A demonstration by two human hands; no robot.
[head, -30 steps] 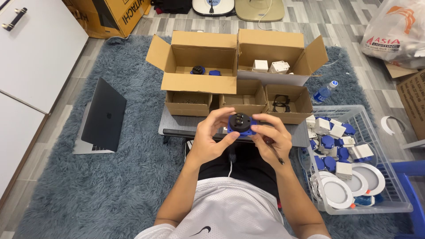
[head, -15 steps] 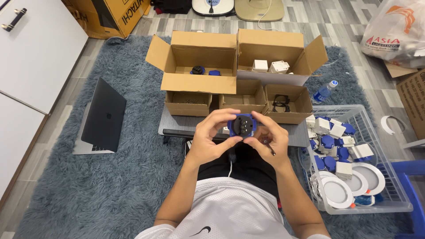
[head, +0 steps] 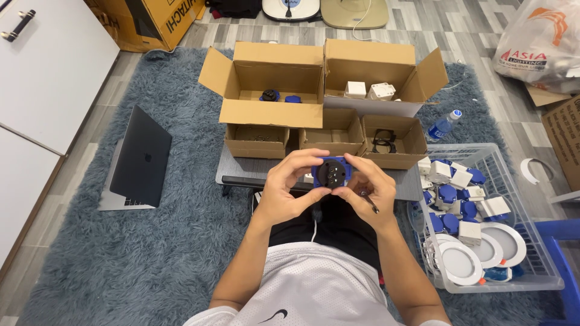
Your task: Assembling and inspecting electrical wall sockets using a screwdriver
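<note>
Both hands on the blue socket part (head: 331, 172), held up over my lap, just in front of the low table (head: 241, 172). Left hand (head: 284, 190) pinches its left edge, right hand (head: 368, 190) closes on the right edge with a thin tool tucked in the palm. Looks like mid-disassembly, black face toward me. Next move likely needs the tool tip at the face.

Bright, even indoor light, soft shadows, sharp focus throughout, with slight wide-angle bending at the edges.
</note>
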